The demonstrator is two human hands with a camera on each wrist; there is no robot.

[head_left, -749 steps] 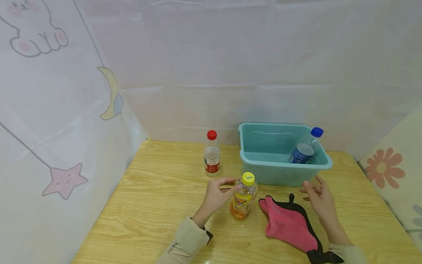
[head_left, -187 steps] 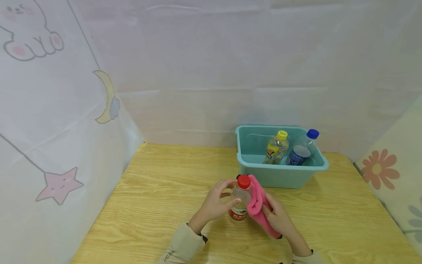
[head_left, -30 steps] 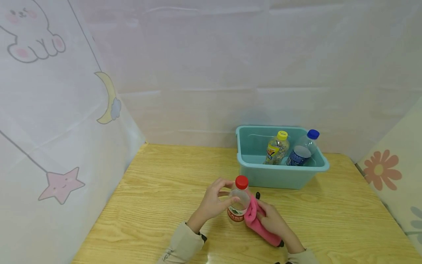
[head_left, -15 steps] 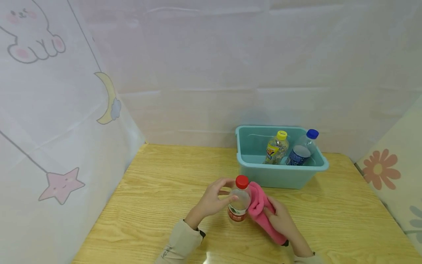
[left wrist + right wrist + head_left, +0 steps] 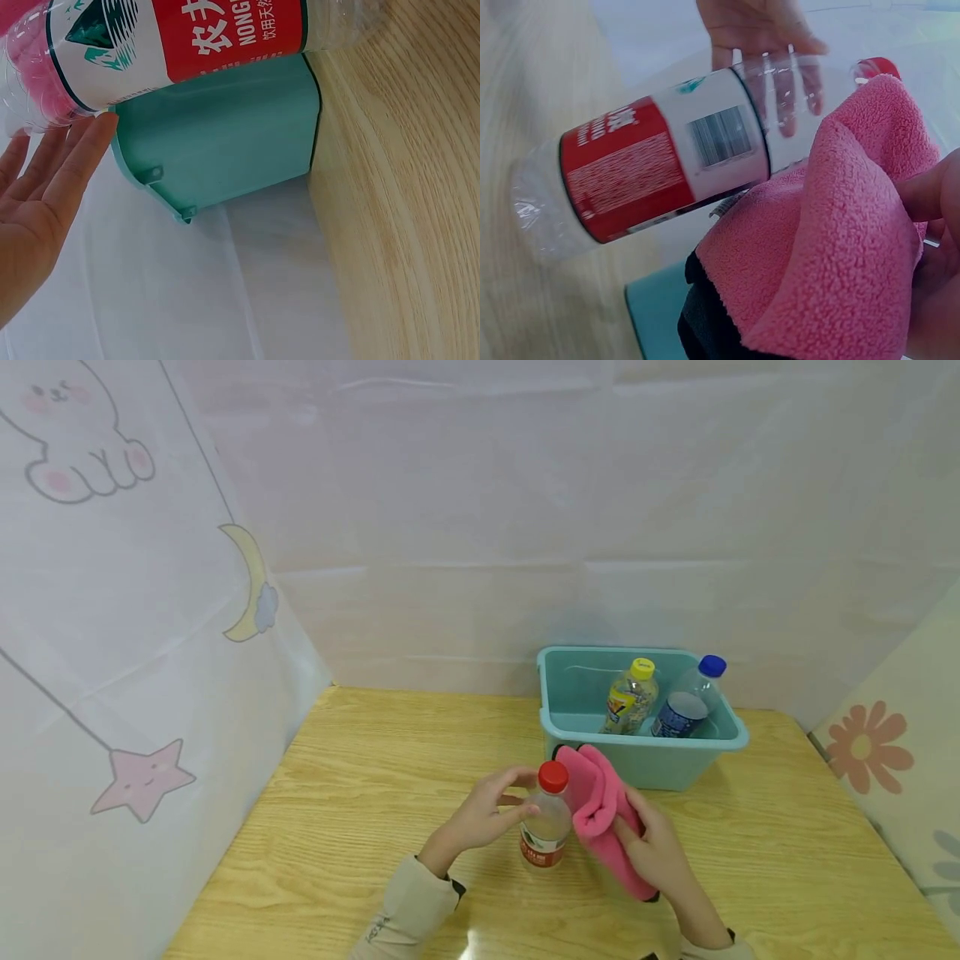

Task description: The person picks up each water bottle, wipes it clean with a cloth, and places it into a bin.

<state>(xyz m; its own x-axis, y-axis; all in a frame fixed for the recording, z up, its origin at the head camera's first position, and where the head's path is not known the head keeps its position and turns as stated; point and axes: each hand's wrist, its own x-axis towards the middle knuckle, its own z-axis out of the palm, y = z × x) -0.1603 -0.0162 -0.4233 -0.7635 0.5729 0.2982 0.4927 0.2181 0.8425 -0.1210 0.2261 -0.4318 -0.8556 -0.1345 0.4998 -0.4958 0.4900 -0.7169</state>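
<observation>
A clear plastic bottle (image 5: 542, 852) with a red cap and a red-and-white label stands upright on the wooden table. My left hand (image 5: 483, 814) holds it from the left near its shoulder, thumb in front and fingers behind. In the left wrist view, the fingertips meet the bottle (image 5: 180, 41) just above its label. My right hand (image 5: 660, 852) grips a folded pink cloth (image 5: 603, 814) with black edging, to the right of the bottle. The right wrist view has the cloth (image 5: 847, 225) close to the bottle's upper part; whether they touch there I cannot tell.
Behind the hands is a light teal bin (image 5: 615, 768). Inside lean a yellow-capped bottle (image 5: 630, 700) and a blue-capped bottle (image 5: 684, 706). The wooden table (image 5: 390, 760) meets a pale curtain (image 5: 450, 568) at the back and sides.
Over the last second the right hand has raised the pink cloth along the bottle's right side. Since the oldest frame, the yellow-capped bottle has moved into the bin, and the red-capped one came nearer.
</observation>
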